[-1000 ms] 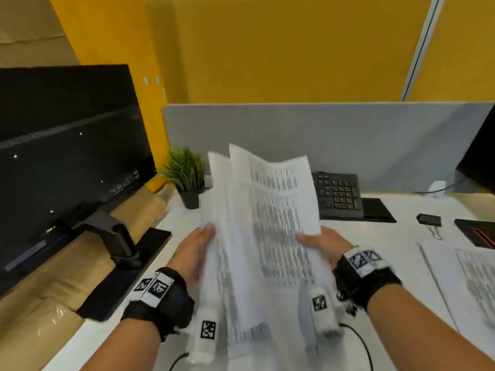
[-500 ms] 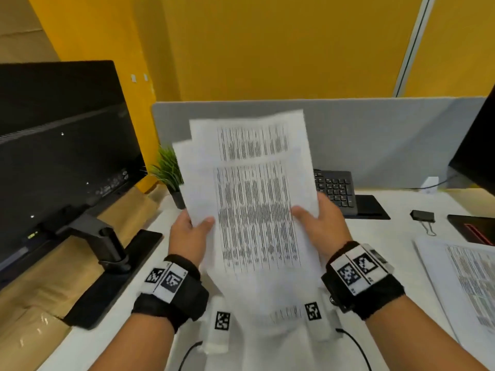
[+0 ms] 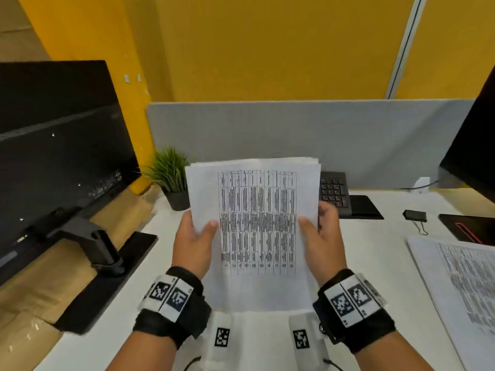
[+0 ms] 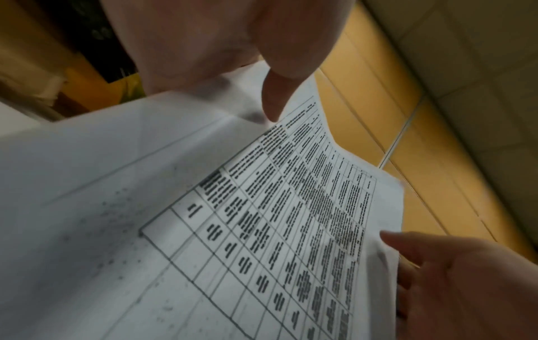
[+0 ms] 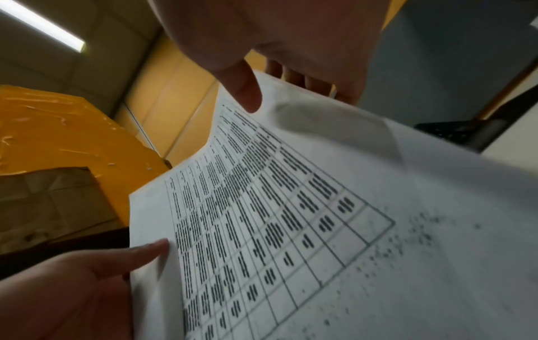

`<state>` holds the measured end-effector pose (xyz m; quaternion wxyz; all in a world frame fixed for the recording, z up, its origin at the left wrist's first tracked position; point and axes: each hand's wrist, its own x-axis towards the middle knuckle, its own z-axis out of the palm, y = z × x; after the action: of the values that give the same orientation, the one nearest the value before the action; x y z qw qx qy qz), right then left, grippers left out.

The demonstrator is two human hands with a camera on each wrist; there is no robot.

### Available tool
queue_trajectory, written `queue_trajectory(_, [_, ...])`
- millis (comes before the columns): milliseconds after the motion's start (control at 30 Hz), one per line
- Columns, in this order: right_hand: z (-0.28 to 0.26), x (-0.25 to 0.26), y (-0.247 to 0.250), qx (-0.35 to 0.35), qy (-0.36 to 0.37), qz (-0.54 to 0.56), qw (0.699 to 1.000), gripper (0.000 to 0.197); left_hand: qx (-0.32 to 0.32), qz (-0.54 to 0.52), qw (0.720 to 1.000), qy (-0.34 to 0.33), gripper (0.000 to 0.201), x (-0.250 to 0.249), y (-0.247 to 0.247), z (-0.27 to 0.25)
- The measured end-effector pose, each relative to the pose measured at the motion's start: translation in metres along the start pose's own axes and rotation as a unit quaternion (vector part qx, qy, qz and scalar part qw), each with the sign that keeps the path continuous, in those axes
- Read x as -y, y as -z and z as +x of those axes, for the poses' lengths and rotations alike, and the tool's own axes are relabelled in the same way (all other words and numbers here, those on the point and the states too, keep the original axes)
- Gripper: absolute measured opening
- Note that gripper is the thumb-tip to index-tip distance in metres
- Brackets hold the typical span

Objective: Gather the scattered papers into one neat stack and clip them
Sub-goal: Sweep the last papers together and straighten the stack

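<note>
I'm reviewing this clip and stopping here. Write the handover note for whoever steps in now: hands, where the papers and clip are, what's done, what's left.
Left hand: grips the left edge of the upright stack of white printed table sheets.
Right hand: grips its right edge.
Black binder clip: lies on the white desk, far right, untouched.
More printed sheets lie flat at the right edge.
Done: held sheets look nearly squared.
Left: add the loose sheets, square up, clip.

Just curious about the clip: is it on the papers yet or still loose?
Still loose. The clip lies on the desk, apart from the papers held upright between both hands.
</note>
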<state>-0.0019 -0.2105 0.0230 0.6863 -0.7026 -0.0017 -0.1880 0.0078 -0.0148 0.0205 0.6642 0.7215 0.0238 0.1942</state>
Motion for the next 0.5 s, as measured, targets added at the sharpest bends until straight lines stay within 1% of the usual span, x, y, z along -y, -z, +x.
queue_trajectory(100, [-0.005, -0.001, -0.004, -0.003, -0.003, 0.004, 1.000, 0.023, -0.012, 0.005, 1.000, 0.005, 0.022, -0.003, -0.004, 0.001])
queue_trajectory(200, [0.001, 0.017, -0.008, -0.017, 0.060, 0.012, 0.998, 0.025, -0.017, -0.037, 0.998, -0.039, 0.028, -0.023, -0.007, 0.005])
queue_trajectory(267, [0.006, 0.031, -0.010, -0.033, 0.103, 0.016, 0.994, 0.024, -0.017, -0.063, 0.995, -0.074, 0.028, -0.037, -0.009, 0.008])
queue_trajectory(300, [0.008, 0.034, -0.010, -0.037, 0.113, 0.019, 0.993, 0.024, -0.015, -0.073, 0.994, -0.083, 0.027, -0.041, -0.010, 0.008])
queue_trajectory(333, [0.010, 0.034, -0.010, -0.038, 0.109, 0.023, 0.993, 0.025, -0.014, -0.076, 0.994, -0.084, 0.026, -0.041, -0.011, 0.009])
queue_trajectory(400, [0.006, 0.023, -0.009, -0.033, 0.061, 0.021, 0.997, 0.029, -0.012, -0.065, 0.996, -0.055, 0.026, -0.028, -0.012, 0.006])
queue_trajectory(500, [-0.008, -0.012, -0.007, -0.024, -0.054, -0.011, 0.998, 0.029, -0.003, -0.025, 0.999, 0.038, 0.023, 0.006, -0.013, -0.006])
